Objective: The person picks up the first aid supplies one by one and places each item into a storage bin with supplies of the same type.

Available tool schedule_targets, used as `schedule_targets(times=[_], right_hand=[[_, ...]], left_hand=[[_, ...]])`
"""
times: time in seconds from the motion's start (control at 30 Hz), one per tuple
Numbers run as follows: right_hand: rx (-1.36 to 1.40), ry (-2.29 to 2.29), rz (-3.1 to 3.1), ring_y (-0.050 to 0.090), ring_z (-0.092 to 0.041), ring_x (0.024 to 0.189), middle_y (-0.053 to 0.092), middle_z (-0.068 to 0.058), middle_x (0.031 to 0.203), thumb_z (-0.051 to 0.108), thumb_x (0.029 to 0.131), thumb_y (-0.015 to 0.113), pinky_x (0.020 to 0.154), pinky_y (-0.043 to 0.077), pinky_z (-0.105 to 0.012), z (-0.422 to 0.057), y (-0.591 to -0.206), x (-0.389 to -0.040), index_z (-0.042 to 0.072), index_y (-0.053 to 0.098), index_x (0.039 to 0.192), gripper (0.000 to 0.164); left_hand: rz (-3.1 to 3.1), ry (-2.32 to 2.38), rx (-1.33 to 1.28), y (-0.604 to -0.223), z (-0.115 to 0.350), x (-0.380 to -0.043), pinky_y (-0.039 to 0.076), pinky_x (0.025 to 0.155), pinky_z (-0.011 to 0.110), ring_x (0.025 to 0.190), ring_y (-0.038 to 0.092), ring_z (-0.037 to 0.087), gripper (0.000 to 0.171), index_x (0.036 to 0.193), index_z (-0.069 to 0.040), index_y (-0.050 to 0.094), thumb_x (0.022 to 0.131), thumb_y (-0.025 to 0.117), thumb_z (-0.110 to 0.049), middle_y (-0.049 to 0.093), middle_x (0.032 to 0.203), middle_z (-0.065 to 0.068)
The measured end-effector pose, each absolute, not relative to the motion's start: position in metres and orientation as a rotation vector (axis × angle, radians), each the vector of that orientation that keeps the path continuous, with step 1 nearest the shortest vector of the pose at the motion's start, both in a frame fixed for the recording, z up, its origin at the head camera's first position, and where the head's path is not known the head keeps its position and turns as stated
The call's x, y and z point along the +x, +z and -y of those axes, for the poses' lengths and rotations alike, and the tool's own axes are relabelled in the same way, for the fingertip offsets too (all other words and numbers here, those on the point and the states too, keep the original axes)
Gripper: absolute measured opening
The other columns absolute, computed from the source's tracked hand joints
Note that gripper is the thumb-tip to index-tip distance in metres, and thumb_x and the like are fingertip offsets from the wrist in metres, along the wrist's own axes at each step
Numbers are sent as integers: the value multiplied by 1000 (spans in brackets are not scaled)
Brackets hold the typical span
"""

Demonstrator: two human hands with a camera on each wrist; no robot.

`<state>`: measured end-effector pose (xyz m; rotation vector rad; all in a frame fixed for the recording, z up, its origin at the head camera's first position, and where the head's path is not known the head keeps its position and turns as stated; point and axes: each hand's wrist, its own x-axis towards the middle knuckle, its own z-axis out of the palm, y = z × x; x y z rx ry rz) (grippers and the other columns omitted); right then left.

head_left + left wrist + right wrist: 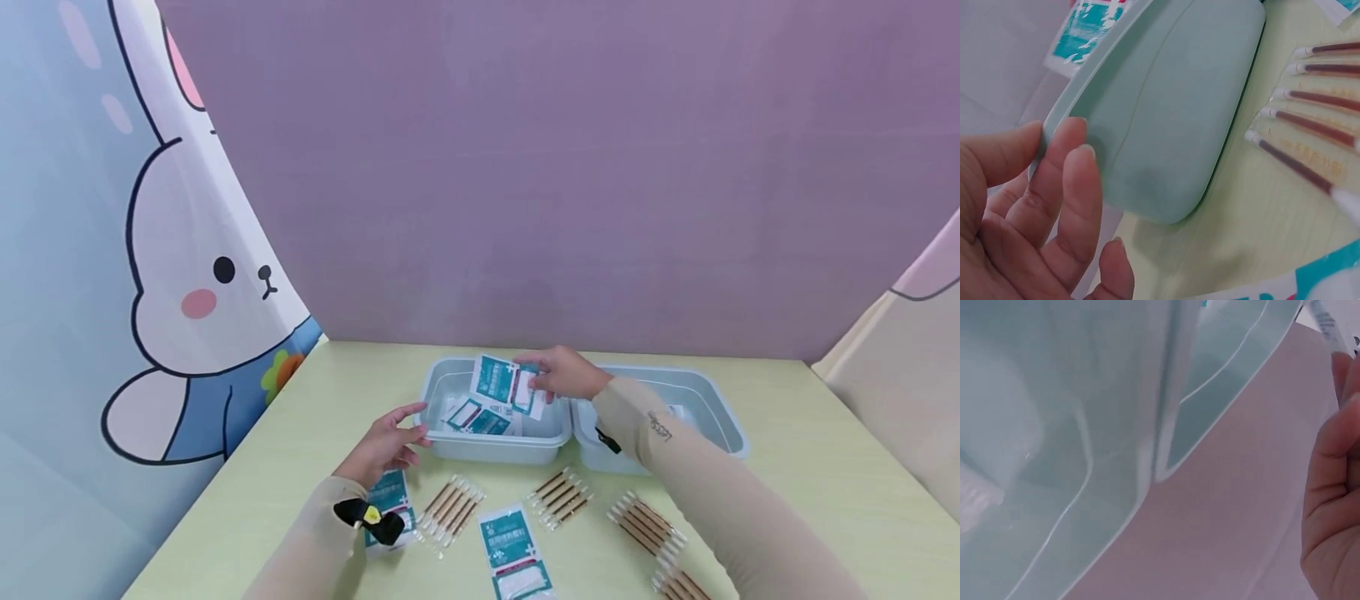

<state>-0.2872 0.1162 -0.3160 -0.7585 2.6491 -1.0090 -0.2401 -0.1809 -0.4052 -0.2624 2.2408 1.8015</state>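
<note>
Packet: hanging tilted above L tray, teal-&-white face showing, R hand holding it.

Wt.: prob. v. light, likely needing hardly any lift.

Feel: wrapper looking thin & glossy, so likely flexing easily & poss. slipping a bit; not seeming fragile, tho a hard squeeze might be creasing it.

Best hold: pinching an edge or end btwn thumb & fingertips prob. suiting it, w/ the flat face hanging free.

R fingers: closing narrow on packet's right-hand part, above L tray; bulk of packet extending left of fingertips. R wrist view catching just a corner, so exact finger contact hard to tell.

L hand: gripping L tray at its left side, thumb up at rim, other fingers half-curled & spreading by outer wall; well apart from packet.

Inside L tray: more pkts lying overlapped, below held one.

In front of L tray: swab pack & table pkt lying flat.

Right of L tray: R tray standing just beside.
</note>
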Motion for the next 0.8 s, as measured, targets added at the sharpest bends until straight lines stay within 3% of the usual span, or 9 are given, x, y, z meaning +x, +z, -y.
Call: schedule_targets(times=[0.17,0.33,0.53,0.8], right_hand=[[-781,-1015,-2639,57,-18,54,58,-7,67,5,93,61,58,47,-31,-95,-320,-297,11,54,137,44],[-768,-1055,-2602,57,-18,53,66,-9,85,4,93,61,63,51,-31,-77,-321,-302,12,57,134,42],[-746,-1022,-2578,61,-25,59,67,-9,92,2,93,60,71,53,-43,-66,-323,-312,12,56,135,43],[-567,-897,-2580,62,-23,57,64,-9,111,1,91,62,50,46,-27,-63,-326,-326,12,60,131,42]], left_hand=[[-2233,1804,-260,-405,181,-240,43,63,30,56,58,21,45,141,-17,48,97,57,-19,70,85,6],[-2238,1790,-270,-405,180,-241,43,65,30,58,58,21,45,141,-18,47,97,58,-22,70,89,7],[-2226,1799,-270,-403,178,-243,44,64,29,56,57,21,45,141,-19,47,97,57,-21,70,88,7],[-2217,1829,-252,-402,180,-242,43,61,28,54,57,20,44,140,-17,48,97,57,-18,70,84,6]])
